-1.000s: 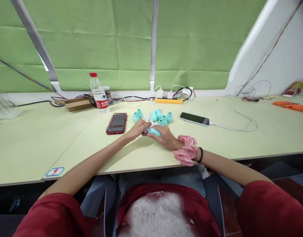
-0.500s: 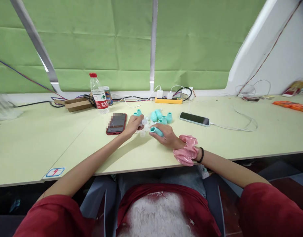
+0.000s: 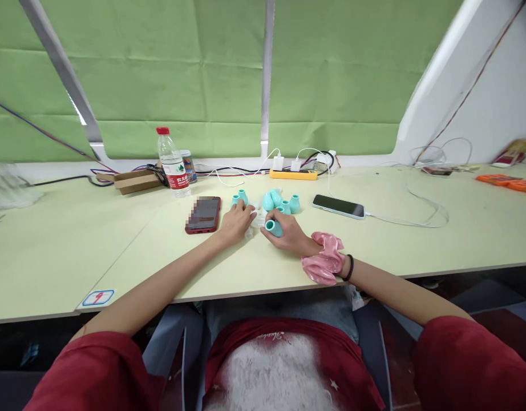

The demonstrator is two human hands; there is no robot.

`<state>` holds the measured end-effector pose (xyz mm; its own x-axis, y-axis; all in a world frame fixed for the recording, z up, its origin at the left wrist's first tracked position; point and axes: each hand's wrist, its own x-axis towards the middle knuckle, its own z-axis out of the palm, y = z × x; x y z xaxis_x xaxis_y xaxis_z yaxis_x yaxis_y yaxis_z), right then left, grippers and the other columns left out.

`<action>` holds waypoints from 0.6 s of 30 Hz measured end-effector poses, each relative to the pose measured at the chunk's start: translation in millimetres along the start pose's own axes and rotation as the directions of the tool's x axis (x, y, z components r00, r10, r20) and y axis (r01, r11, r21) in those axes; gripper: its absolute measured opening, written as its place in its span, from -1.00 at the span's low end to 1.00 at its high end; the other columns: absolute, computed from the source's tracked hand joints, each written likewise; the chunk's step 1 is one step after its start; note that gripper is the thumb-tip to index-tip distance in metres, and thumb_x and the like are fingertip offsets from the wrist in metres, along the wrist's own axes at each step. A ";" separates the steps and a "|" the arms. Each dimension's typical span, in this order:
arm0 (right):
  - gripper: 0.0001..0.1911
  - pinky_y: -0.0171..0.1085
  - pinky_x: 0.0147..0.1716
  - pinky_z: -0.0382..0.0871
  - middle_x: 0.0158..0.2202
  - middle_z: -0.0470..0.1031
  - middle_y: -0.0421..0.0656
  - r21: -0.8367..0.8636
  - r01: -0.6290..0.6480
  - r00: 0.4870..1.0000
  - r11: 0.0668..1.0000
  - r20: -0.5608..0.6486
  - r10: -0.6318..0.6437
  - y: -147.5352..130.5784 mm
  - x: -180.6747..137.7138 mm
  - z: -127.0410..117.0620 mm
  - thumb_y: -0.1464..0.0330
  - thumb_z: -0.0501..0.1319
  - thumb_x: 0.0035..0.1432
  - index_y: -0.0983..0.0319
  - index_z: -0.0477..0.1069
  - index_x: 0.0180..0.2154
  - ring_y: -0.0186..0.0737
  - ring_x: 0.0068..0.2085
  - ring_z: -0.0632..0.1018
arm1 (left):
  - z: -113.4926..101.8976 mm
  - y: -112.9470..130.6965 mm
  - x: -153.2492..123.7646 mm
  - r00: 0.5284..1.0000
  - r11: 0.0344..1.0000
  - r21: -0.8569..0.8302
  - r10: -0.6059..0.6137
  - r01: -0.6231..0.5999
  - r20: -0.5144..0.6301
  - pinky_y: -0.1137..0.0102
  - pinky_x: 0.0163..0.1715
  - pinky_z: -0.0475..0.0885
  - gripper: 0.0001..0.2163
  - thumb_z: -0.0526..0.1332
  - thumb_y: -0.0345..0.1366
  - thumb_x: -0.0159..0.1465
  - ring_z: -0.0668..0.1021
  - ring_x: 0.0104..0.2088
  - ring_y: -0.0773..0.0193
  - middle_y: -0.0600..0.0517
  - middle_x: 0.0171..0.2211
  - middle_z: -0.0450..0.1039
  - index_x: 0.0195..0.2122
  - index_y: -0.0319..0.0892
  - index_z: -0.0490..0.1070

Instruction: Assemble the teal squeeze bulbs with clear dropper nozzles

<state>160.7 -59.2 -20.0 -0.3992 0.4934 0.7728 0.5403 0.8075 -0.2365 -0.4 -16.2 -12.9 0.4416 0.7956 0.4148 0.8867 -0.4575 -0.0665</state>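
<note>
My right hand (image 3: pixel 291 233) is wrapped round a hollow turquoise piece (image 3: pixel 273 228), with its round opening facing me. Beside it my left hand (image 3: pixel 237 222) is palm down, its fingers bent and drawn together at the small clear plastic pieces (image 3: pixel 258 220). Whatever is between those fingertips is hidden. Two turquoise pieces (image 3: pixel 242 196) stand just behind the left hand. Several more turquoise pieces, bulbous with narrow necks, form a group (image 3: pixel 269 201) behind my right hand; some lie over and others, like the piece (image 3: pixel 294 204) at the right, stand upright.
On the pale table (image 3: pixel 152 268), a red-cased phone (image 3: pixel 203 214) lies at the left and another phone (image 3: pixel 339 206) with a white cable at the right. Behind stand a water bottle (image 3: pixel 174 165), a can (image 3: pixel 188 165), a cardboard tray (image 3: pixel 138 181) and a yellow power strip (image 3: pixel 294 174).
My left hand has turned palm down and lowered to the clear pieces; the clear piece it held up is no longer visible in it. My right hand has tilted the turquoise piece toward me.
</note>
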 end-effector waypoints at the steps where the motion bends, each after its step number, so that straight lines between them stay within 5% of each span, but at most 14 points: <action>1: -0.89 -0.32 -0.42 0.26 -0.43 0.37 -0.16 -0.007 -0.006 1.000 1.000 0.005 0.006 0.6 -0.1 0.4 0.36 0.08 0.00 0.24 0.20 -0.36 -0.31 -0.43 0.40 | 0.1 0.0 -0.3 1.000 1.000 -0.002 0.006 -0.006 -0.023 0.38 -0.36 0.27 -0.68 -0.21 -0.18 0.25 0.34 -0.21 0.19 -0.09 -0.19 0.16 -0.09 -0.14 0.18; 6: -0.91 -0.32 -0.41 0.26 -0.51 0.39 -0.16 -0.046 -0.012 1.000 0.999 0.013 0.012 1.8 0.4 1.4 0.36 0.05 0.04 0.25 0.26 -0.44 -0.31 -0.45 0.41 | -3.8 0.9 -2.6 0.988 0.993 -0.099 0.043 -0.057 -0.145 0.34 -0.28 0.25 -0.68 -0.18 -0.19 0.24 0.30 -0.20 0.19 -0.10 -0.21 0.19 -0.13 -0.17 0.25; 10: -0.92 -0.33 -0.40 0.29 -0.49 0.42 -0.16 -0.015 -0.006 0.998 1.000 -0.070 0.005 4.2 0.8 3.3 0.38 0.08 0.01 0.25 0.30 -0.44 -0.31 -0.44 0.43 | -13.1 5.5 -4.6 0.968 0.922 -0.352 0.080 -0.163 -0.239 0.37 -0.27 0.23 -0.71 -0.10 -0.20 0.22 0.33 -0.28 0.24 -0.06 -0.34 0.28 -0.29 -0.23 0.34; 13: -0.92 -0.35 -0.38 0.31 -0.45 0.45 -0.18 0.049 0.009 0.989 0.999 -0.146 -0.002 5.6 1.1 4.5 0.41 0.09 -0.01 0.24 0.33 -0.40 -0.32 -0.40 0.46 | -20.2 9.5 -4.8 0.982 0.700 -0.689 0.105 -0.186 -0.158 0.45 -0.42 0.23 -0.69 -0.06 -0.19 0.19 0.34 -0.45 0.35 0.02 -0.52 0.31 -0.45 -0.27 0.36; 18: -0.80 -0.35 -0.36 0.35 -0.37 0.48 -0.19 0.121 0.023 0.977 0.992 -0.215 0.004 2.3 1.9 3.3 0.41 0.12 -0.02 0.21 0.35 -0.26 -0.32 -0.37 0.49 | -22.3 8.6 -1.0 0.994 0.159 -0.987 0.100 0.026 0.042 0.49 -0.56 0.19 -0.73 0.10 -0.15 0.09 0.29 -0.56 0.44 0.04 -0.57 0.30 -0.49 -0.30 0.37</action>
<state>158.8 -55.3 -21.0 -0.2281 0.4156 0.8805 0.4375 0.8516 -0.2886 3.8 -29.8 6.4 0.5336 0.7617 0.3676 0.0175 -0.4445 0.8956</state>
